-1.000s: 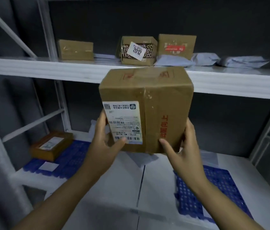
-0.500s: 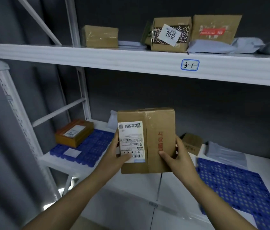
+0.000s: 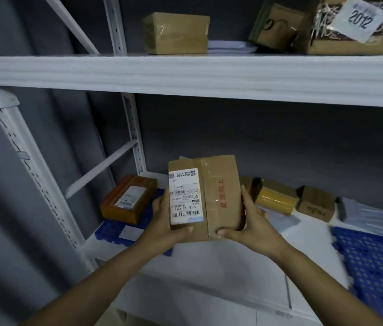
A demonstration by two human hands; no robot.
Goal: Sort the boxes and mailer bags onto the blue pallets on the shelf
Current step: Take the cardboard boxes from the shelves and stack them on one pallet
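Observation:
I hold a brown cardboard box (image 3: 218,196) with a white shipping label and red print in both hands, above the lower shelf. My left hand (image 3: 164,222) grips its left side and bottom edge; my right hand (image 3: 249,222) grips its right side and bottom corner. Behind and left of the box lies a blue pallet (image 3: 110,229) carrying an orange-brown box (image 3: 128,198) and a white slip. A second blue pallet (image 3: 378,262) lies at the lower right. Loose boxes (image 3: 315,203) and a grey mailer bag (image 3: 374,212) lie at the back of the lower shelf.
The upper shelf (image 3: 209,76) carries a taped brown box (image 3: 176,32), a tilted box (image 3: 275,27), a box tagged 2012 (image 3: 350,29) and flat mailers. White uprights and a diagonal brace (image 3: 101,168) frame the shelf's left end.
The box has come down and forward toward the lower shelf, still held in both hands. The view has shifted left and closer to the shelf.

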